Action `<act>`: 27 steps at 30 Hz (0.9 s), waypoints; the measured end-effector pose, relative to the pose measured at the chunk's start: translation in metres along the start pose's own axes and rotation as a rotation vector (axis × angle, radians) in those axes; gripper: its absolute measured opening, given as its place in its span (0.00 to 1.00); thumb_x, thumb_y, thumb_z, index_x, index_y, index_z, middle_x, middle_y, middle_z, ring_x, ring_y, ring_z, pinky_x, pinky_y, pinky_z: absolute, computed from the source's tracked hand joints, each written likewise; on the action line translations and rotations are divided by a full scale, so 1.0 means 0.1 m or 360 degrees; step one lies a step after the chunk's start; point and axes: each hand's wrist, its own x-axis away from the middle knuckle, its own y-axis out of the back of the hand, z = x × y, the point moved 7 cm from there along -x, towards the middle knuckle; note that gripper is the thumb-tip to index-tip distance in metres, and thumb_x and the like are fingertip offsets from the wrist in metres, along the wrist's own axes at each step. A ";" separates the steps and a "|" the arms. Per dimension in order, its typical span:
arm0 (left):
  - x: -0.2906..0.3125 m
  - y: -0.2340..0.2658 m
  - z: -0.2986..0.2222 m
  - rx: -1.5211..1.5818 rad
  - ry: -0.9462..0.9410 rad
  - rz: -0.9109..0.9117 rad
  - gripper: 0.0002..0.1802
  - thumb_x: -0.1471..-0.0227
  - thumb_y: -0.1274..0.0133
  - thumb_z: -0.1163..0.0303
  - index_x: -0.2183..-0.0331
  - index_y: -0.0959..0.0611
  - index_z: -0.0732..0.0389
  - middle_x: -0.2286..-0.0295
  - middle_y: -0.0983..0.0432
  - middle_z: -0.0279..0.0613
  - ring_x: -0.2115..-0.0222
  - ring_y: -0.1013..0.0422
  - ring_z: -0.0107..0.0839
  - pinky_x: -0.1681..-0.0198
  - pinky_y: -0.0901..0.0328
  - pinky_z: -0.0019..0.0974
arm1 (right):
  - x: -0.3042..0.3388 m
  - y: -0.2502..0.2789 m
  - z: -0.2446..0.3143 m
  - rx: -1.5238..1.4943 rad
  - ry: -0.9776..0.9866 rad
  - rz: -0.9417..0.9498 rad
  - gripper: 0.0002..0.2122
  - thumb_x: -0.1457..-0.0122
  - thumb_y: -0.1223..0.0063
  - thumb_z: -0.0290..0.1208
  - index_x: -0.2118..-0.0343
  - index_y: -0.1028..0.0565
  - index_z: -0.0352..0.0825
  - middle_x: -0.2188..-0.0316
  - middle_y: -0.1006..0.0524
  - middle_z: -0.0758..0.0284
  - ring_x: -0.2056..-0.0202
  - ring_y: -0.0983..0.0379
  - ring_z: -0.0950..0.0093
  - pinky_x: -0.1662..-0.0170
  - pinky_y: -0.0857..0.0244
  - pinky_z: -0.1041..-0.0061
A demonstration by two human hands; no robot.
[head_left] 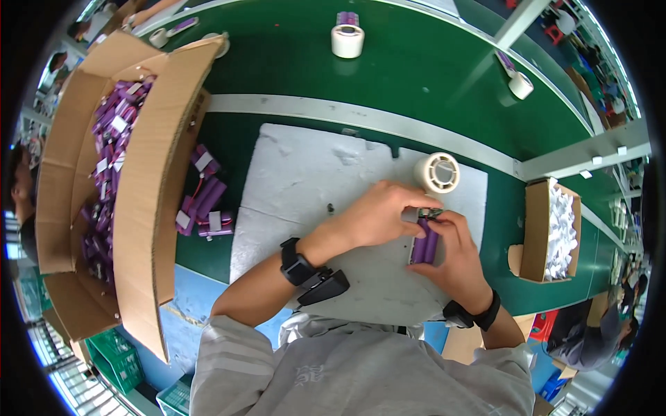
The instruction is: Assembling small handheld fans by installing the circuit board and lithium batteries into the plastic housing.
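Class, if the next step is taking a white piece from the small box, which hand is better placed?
Probably the right hand: the small box is nearer it, while the left hand would have to cross over. Both are at the purple pack, though.

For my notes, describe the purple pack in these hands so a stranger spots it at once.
On the green table lies a pale foam board, with a tape roll toward its upper right. Just below that roll, between the left hand and right hand, is a purple battery pack. Unlike the purple packs beside the cardboard box, it is held in both hands.
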 end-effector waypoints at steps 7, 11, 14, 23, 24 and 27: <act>0.09 0.53 0.16 -0.0371 0.0109 -0.0788 0.28 0.59 0.38 0.73 0.52 0.23 0.56 0.55 0.28 0.49 0.57 0.29 0.47 0.53 0.33 0.42 | -0.54 0.45 -0.51 0.0439 -0.0141 -0.0771 0.26 0.58 0.34 0.24 0.53 0.31 0.32 0.52 0.32 0.57 0.51 0.34 0.57 0.53 0.35 0.64; 0.26 1.01 0.16 -0.1119 0.0216 -0.1150 0.26 0.59 0.38 0.69 0.54 0.22 0.56 0.56 0.27 0.53 0.54 0.32 0.51 0.52 0.36 0.48 | -0.34 0.28 -0.58 -0.0141 -0.0295 -0.0378 0.21 0.52 0.39 0.25 0.53 0.29 0.33 0.52 0.30 0.60 0.52 0.32 0.62 0.50 0.37 0.69; 0.59 1.51 0.26 -0.1485 0.0940 -0.1244 0.27 0.58 0.38 0.58 0.53 0.22 0.51 0.55 0.28 0.53 0.52 0.33 0.50 0.50 0.38 0.51 | -0.21 0.11 -0.66 -0.0068 -0.0061 -0.0298 0.13 0.49 0.42 0.26 0.59 0.26 0.33 0.55 0.28 0.62 0.53 0.31 0.63 0.52 0.36 0.71; 1.79 2.26 0.80 -0.1363 0.2007 -0.1206 0.30 0.55 0.43 0.51 0.49 0.24 0.46 0.47 0.33 0.45 0.44 0.40 0.47 0.43 0.45 0.53 | -0.20 0.14 -0.74 -0.0382 -0.0119 -0.0459 0.08 0.50 0.42 0.23 0.66 0.25 0.32 0.60 0.25 0.63 0.57 0.29 0.62 0.53 0.35 0.69; 1.74 2.27 0.79 -0.1399 0.1918 -0.1221 0.29 0.56 0.43 0.53 0.50 0.24 0.46 0.48 0.31 0.46 0.45 0.38 0.48 0.44 0.43 0.51 | -0.19 0.14 -0.75 -0.0419 -0.0131 -0.0461 0.08 0.50 0.42 0.23 0.66 0.25 0.32 0.60 0.25 0.63 0.57 0.29 0.62 0.54 0.34 0.70; 1.67 2.28 0.79 -0.1471 0.1739 -0.1241 0.27 0.56 0.42 0.58 0.50 0.23 0.48 0.51 0.29 0.47 0.49 0.33 0.48 0.47 0.38 0.48 | -0.16 0.14 -0.76 -0.0499 -0.0161 -0.0468 0.07 0.50 0.43 0.23 0.67 0.25 0.32 0.60 0.25 0.63 0.57 0.29 0.64 0.55 0.34 0.72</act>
